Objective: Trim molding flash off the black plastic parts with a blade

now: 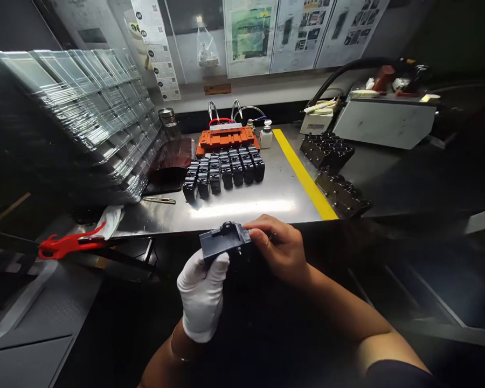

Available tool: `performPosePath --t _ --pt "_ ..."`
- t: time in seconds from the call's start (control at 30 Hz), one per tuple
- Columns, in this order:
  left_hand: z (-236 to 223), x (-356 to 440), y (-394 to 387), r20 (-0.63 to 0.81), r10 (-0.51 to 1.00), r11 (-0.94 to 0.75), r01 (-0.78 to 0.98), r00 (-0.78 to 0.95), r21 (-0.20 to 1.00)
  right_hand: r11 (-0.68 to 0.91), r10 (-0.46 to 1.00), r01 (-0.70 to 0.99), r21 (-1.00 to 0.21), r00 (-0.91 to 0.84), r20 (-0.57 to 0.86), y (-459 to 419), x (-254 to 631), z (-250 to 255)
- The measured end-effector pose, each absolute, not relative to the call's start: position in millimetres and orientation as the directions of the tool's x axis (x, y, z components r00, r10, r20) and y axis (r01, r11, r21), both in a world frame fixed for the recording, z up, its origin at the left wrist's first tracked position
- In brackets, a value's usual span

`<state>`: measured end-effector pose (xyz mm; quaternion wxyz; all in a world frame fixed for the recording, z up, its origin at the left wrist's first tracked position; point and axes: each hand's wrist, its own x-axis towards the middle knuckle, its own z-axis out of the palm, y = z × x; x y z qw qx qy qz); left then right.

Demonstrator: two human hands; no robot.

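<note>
Black and boxy, the part [222,245] is held up near the front edge of the bench [285,186], above the left hand [202,299] and left of the right hand [285,248]. The white-gloved left hand grips its lower left end, thumb in front. The bare right hand is narrow, thumb and fingers pinched at its right end.

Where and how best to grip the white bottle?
Probably grip the white bottle by its broad body, below the narrower neck, from the front right: it stands upright, with the orange fixture close on its left and black parts front-left.
</note>
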<state>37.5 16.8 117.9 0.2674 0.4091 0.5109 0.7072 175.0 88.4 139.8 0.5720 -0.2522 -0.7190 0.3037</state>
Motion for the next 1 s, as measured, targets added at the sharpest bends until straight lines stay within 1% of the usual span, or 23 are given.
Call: performPosePath --t 0.1,0.43,0.57,0.7,0.93,1.0 --pt "119.4 39.8 14.7 0.314 0.772 -0.354 0.037 -0.552 0.935 0.701 0.696 0.008 -0.714 -0.230 0.680 85.0 177.0 140.2" --pt "114.4 40.1 10.3 0.299 0.764 -0.326 0.057 -0.573 0.944 0.686 0.706 0.016 -0.728 -0.258 0.659 78.6 180.6 137.3" --pt "112.6 40.1 8.7 0.266 0.762 -0.291 0.054 -0.590 0.955 0.669 0.718 0.015 -0.743 -0.273 0.640 77.3 180.7 134.4" --pt "109.4 40.6 6.7 0.217 0.802 -0.247 0.022 -0.556 0.969 0.658 0.728 0.039 -0.752 -0.286 0.623 76.5 182.0 131.5" --pt "104.8 41.4 6.0 0.192 0.847 -0.224 -0.005 -0.496 0.975 0.648 0.735 0.048 -0.760 -0.305 0.606 75.9 183.1 126.1" --pt "103.5 40.6 6.3 0.163 0.864 -0.215 -0.056 -0.477 0.975 0.649 0.731 0.044 -0.760 -0.314 0.606 75.0 182.5 124.5"
